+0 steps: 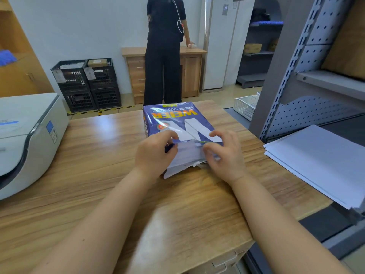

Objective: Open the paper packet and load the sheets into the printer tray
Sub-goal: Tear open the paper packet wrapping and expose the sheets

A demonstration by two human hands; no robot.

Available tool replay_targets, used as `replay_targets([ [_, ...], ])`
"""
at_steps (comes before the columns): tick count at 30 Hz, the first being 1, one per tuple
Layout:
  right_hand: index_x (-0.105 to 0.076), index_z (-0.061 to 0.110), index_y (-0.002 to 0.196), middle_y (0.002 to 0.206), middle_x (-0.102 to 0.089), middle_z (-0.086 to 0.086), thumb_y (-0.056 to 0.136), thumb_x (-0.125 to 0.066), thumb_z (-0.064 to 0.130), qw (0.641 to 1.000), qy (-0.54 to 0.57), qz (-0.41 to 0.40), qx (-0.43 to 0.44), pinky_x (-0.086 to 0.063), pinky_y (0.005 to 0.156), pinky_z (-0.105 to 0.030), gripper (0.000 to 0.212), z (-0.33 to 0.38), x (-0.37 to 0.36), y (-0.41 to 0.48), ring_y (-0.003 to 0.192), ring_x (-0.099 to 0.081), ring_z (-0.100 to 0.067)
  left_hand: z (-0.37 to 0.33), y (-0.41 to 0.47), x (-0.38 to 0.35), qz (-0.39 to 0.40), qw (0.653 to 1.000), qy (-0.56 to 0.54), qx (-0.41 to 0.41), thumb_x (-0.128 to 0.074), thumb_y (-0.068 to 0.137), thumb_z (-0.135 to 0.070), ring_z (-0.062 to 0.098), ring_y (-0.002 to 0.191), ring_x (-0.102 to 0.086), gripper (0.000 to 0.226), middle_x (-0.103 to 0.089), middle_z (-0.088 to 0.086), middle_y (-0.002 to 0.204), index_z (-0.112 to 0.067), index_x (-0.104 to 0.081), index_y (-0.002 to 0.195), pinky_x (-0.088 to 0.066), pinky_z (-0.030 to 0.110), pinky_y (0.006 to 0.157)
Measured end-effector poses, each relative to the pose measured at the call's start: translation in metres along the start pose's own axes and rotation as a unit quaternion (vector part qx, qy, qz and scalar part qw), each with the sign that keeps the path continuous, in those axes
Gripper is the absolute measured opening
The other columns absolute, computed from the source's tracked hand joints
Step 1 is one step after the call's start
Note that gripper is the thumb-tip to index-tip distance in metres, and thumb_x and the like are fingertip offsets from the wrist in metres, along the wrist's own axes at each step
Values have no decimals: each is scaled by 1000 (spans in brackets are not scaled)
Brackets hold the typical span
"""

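Observation:
A blue paper packet (173, 121) with yellow lettering lies flat on the wooden desk (102, 175), its near end towards me. The wrapper flap at that end is torn up, and white paper shows under it. My left hand (156, 155) pinches the flap at its left side. My right hand (225, 155) pinches the same flap at its right side. The white printer (25, 139) stands at the desk's left edge; its tray is not visible.
A loose stack of white sheets (320, 163) lies on the grey shelf unit (308, 80) to the right. A person in black (164, 52) stands beyond the desk by a wooden cabinet (191, 76). Black crates (87, 84) sit against the far wall. A white basket (245, 105) is right of the desk.

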State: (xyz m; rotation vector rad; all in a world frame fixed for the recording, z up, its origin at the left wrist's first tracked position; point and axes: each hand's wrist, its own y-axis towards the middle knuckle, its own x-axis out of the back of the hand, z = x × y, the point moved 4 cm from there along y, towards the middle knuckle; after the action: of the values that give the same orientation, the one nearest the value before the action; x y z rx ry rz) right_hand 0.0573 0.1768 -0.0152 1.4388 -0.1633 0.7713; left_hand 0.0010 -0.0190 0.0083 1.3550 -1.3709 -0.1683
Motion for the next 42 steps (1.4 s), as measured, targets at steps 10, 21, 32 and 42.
replay_targets([
  [10,-76,28,95,128,-60,-8,79,-69,23,993,-75,79,-53,-33,85,-43,18,-5,-16,1,111,-39,-29,1,-6,-4,-46,999,-11,-17,-67,76,-9,19,66,-60,15,-68,-2,75,-14,-68,90,-51,37,53],
  [21,-79,29,84,101,-67,7,78,-69,34,991,-30,67,-114,-18,85,-34,13,-14,-25,4,104,-38,-24,7,-7,-3,-31,999,-41,17,-71,77,-11,15,67,-61,16,-69,-5,77,-15,-66,92,-54,38,56],
  [32,-78,29,75,86,-67,11,75,-75,32,983,-27,124,-130,-8,75,-26,3,-16,-25,24,104,-45,-33,10,-3,-5,-36,998,-50,27,-71,76,-11,12,65,-58,16,-68,-7,74,-18,-66,90,-53,37,58],
  [42,-78,29,75,90,-68,11,76,-76,29,973,23,151,-171,-11,79,-27,2,-21,-26,29,109,-38,-25,10,-2,-5,-36,998,-52,11,-70,73,-8,14,65,-60,20,-68,-6,74,-17,-67,91,-53,37,58],
])
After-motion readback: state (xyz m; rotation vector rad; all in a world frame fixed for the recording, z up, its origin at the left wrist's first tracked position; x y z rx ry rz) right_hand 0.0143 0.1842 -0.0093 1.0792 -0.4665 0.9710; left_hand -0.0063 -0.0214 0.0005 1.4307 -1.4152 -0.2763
